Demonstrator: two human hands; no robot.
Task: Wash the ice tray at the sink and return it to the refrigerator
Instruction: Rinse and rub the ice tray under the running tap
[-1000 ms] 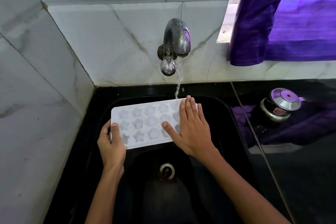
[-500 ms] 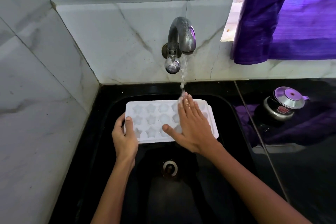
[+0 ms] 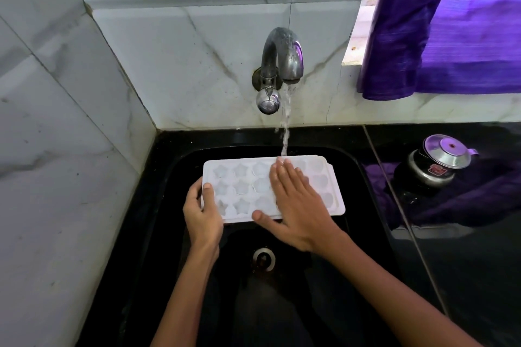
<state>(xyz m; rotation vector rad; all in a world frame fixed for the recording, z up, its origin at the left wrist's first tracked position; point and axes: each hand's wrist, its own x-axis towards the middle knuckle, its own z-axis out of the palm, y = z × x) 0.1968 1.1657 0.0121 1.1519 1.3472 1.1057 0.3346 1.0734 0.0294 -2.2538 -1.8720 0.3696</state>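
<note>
A white tray (image 3: 251, 186) with star- and round-shaped cells is held level over the black sink (image 3: 174, 205), under the tap (image 3: 279, 65). Its left end is gripped by the left hand (image 3: 201, 213): the thumb is laid on the top face near the left edge, the fingers are curled round the end and hidden beneath. The right hand (image 3: 298, 205) is laid flat on the tray's top, fingers straight and together, pointed towards the wall, thumb spread out along the near edge; nothing is grasped by it. A stream of water (image 3: 285, 127) is seen falling from the spout and landing at the right fingertips (image 3: 282, 162), near the tray's far edge. The right part of the tray is left uncovered beside the hand. A round metal drain (image 3: 263, 259) is seen in the sink floor, below and nearer than the tray. The wall behind and to the left is faced with pale marbled tiles (image 3: 183, 51). A purple curtain (image 3: 451, 22) is hung at upper right, beside a bright window opening. On the dark counter (image 3: 479, 276) right of the sink, a metal pot (image 3: 437, 160) with a lid is set, well apart from the tray.
</note>
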